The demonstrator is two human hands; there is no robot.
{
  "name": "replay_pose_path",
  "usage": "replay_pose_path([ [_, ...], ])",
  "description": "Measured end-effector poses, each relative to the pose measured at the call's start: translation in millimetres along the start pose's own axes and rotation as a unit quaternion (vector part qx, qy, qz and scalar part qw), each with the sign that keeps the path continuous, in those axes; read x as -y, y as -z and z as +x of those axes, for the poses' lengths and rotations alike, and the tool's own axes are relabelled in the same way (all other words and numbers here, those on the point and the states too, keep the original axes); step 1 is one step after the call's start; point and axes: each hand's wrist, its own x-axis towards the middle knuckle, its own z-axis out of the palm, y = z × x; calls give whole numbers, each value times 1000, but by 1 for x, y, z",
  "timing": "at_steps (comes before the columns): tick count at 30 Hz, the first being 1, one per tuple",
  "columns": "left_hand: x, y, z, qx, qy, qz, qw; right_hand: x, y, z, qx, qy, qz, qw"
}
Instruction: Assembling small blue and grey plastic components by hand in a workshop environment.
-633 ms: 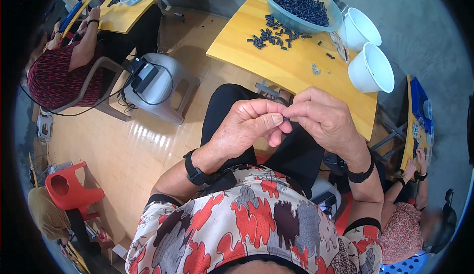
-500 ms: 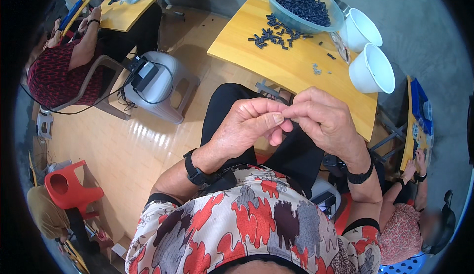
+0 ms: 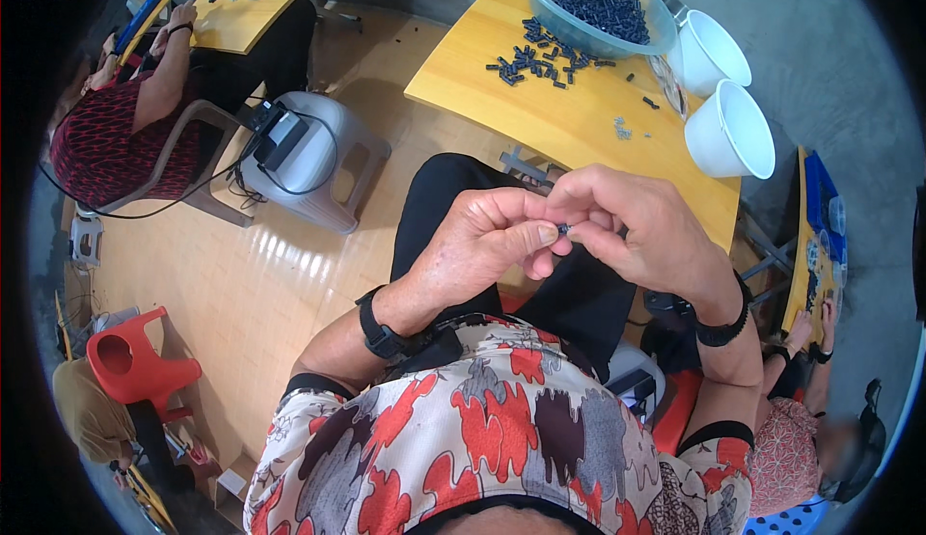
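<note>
My left hand (image 3: 487, 246) is closed, its thumb and forefinger pinching a small black part (image 3: 563, 229) over my lap. My right hand (image 3: 641, 231) meets it from the other side, thumb tip and curled forefinger at the part's other end. Most of the part is covered by fingertips, so its exact kind does not show. Ahead, a wide translucent bowl (image 3: 526, 4) is heaped with small black tubular pieces (image 3: 593, 4). More of these loose black pieces (image 3: 526, 64) lie in front of the bowl on the yellow table (image 3: 473, 53), with a few tiny silvery bits (image 3: 622, 130) farther right.
Two white buckets (image 3: 709, 53) (image 3: 730, 135) stand at the table's right edge, beside a clear plastic bag (image 3: 668, 86). To the left is a grey stool (image 3: 313, 168) carrying a black device with cables. A red chair (image 3: 145, 366) stands lower left. Other people work at nearby tables.
My right hand has shifted slightly and its forefinger has lifted, so the black part now shows between the fingertips. My left hand stays nearly in place.
</note>
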Motion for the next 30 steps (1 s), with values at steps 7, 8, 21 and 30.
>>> replay_pose_path([
  [7, -1, -1, 2, -8, 8, -45, 999, -18, -14, -14, -125, -45, 76, 988],
  [8, -1, -1, 2, -9, 7, -46, 999, -23, -18, -16, -124, -44, 76, 988],
  [21, -2, -3, 0, -13, 20, -69, 997, -33, -30, -21, -205, 33, 56, 977],
  [30, 2, -2, 1, -15, 25, -74, 997, -32, -34, -19, -208, 67, -4, 976],
])
